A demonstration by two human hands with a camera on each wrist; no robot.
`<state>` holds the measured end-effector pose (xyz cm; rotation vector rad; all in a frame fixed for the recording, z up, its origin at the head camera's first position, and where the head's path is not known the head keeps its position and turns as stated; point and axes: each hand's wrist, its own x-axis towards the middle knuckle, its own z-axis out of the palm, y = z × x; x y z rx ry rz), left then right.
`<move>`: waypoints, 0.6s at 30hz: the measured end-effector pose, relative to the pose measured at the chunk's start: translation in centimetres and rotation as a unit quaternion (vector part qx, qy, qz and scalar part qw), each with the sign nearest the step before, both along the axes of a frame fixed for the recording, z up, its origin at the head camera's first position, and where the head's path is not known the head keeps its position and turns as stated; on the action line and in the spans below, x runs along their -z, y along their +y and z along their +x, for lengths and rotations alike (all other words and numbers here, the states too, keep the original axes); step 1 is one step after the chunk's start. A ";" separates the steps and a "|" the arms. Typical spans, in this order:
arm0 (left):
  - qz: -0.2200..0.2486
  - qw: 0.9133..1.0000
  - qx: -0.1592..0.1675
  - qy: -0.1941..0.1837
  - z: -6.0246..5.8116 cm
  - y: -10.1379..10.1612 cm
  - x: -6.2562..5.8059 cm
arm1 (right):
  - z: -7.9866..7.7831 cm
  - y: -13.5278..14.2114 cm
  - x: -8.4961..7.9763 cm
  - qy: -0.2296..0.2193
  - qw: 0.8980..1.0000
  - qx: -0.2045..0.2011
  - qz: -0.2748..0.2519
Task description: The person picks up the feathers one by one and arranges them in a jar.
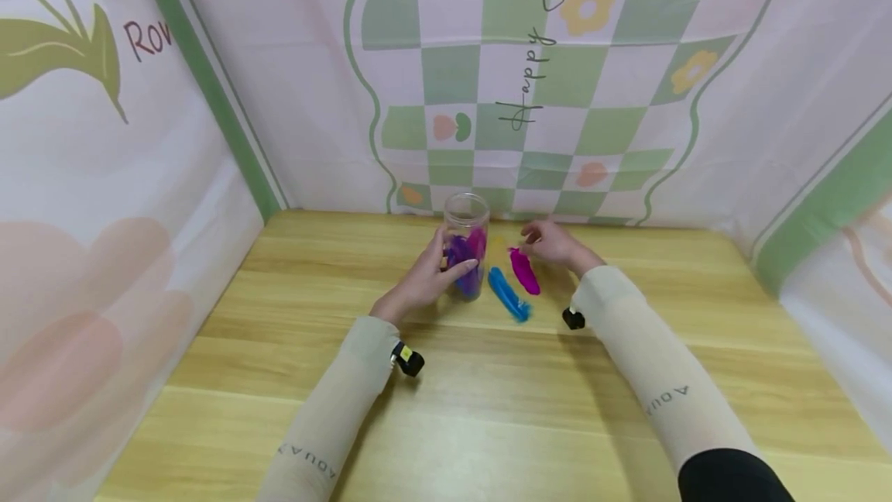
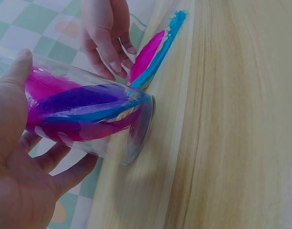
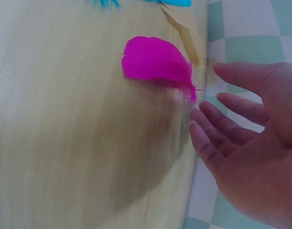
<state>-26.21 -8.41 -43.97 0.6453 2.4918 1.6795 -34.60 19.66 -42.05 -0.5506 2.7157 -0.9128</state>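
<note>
A tall clear cup [image 1: 467, 211] stands upright on the table with purple, pink and blue feathers [image 2: 84, 102] inside. My left hand [image 1: 435, 273] holds it around the side, thumb across the front. On the table just right of the cup lies a blue feather [image 1: 509, 294], and beside it a magenta feather [image 1: 524, 271]. A pale yellow feather [image 3: 186, 40] lies behind them, partly covered in the head view. My right hand [image 3: 250, 119] hovers at the quill end of the magenta feather, fingers loosely bent and spread, thumb apart, nothing between them.
The wooden table [image 1: 460, 409] ends at the back against a hanging cloth [image 1: 509, 76] with green checks. Similar printed cloth hangs at the left and right sides. A small black camera [image 1: 407, 360] sits on the left wrist, another [image 1: 574, 319] on the right.
</note>
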 end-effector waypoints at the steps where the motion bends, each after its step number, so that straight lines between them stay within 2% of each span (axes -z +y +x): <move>1: -0.001 1.000 0.000 -0.001 0.0 0.0 0.0 | -0.1 0.0 0.2 -0.005 1.000 0.002 -0.001; 8: -0.002 1.000 0.001 -0.004 0.1 -0.1 0.0 | -0.1 -0.1 1.1 -0.022 1.000 0.008 -0.019; 18: 0.003 1.000 0.001 -0.001 0.1 0.0 -0.1 | 0.1 -0.4 1.6 -0.022 0.999 0.025 -0.017</move>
